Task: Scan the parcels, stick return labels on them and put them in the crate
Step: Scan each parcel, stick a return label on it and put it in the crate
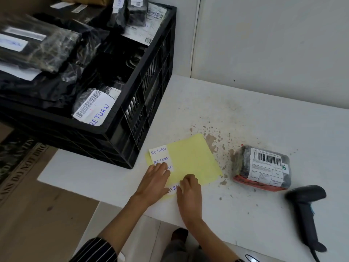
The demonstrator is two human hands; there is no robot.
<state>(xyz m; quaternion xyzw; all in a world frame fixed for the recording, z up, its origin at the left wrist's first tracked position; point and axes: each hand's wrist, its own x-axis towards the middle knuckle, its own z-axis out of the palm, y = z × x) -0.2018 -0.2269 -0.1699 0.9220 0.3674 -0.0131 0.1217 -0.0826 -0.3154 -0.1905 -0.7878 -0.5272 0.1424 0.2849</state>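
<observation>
Both hands down on the label sheet, one label coming under the thumb!

The left hand (154,181) lies flat, fingers straight, pressing the yellow sheet (190,159) to the counter (245,120). Beside it, the right hand (188,193) curls its fingers and pinches a return label (172,189) at the sheet's near edge. The parcel (262,168) waits out right of the hands, the scanner (306,208) beyond it, and the crate (132,118) stands ahead to their left, already holding bagged parcels.

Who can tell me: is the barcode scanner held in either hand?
No, the barcode scanner lies on the table, apart from the left hand and right hand, both at the yellow label sheet.
</observation>
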